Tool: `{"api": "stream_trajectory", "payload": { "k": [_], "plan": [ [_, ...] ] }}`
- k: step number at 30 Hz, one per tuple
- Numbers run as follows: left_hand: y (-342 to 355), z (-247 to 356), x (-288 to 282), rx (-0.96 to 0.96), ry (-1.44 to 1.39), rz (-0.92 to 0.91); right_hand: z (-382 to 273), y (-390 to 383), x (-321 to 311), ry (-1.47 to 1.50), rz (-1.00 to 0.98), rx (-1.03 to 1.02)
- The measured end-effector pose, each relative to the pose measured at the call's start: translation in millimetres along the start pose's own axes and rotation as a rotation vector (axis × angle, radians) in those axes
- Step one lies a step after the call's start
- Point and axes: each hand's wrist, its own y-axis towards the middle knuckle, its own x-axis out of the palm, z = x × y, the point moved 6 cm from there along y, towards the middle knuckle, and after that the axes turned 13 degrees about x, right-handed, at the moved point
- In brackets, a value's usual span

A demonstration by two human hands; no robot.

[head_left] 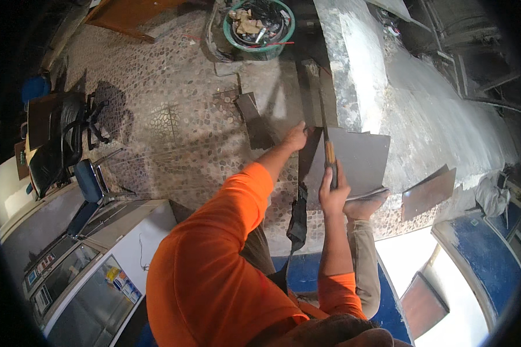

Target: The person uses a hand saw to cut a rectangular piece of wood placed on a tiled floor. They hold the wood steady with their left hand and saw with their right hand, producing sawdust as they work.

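Observation:
My right hand (333,192) is wrapped round the handle of a long narrow tool with a yellow-brown wooden grip (330,154). Its thin dark shaft or blade points away from me; the exact kind is not clear. Beneath the tool lies a flat grey sheet (362,159), with a darker part along its left side. My left hand (296,137) is closed at the dark far-left edge of this piece, and its fingertips are partly hidden. A bare foot (367,206) rests by the sheet's near edge.
A green tub (259,48) of scraps stands ahead. Loose flat pieces lie left (253,121) and right (429,192) of the sheet. Farther left are an office chair (58,139) and a white glass-fronted cabinet (121,260). A pale rough slab (440,110) spreads right.

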Motion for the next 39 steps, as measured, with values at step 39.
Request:
{"api": "stream_trajectory", "payload": {
  "k": [39],
  "plan": [
    [-3.4, 26.2, -0.9, -0.074, 0.027, -0.095, -3.6, -128.3, -95.7, -0.006, -0.084, 0.263]
  ]
}}
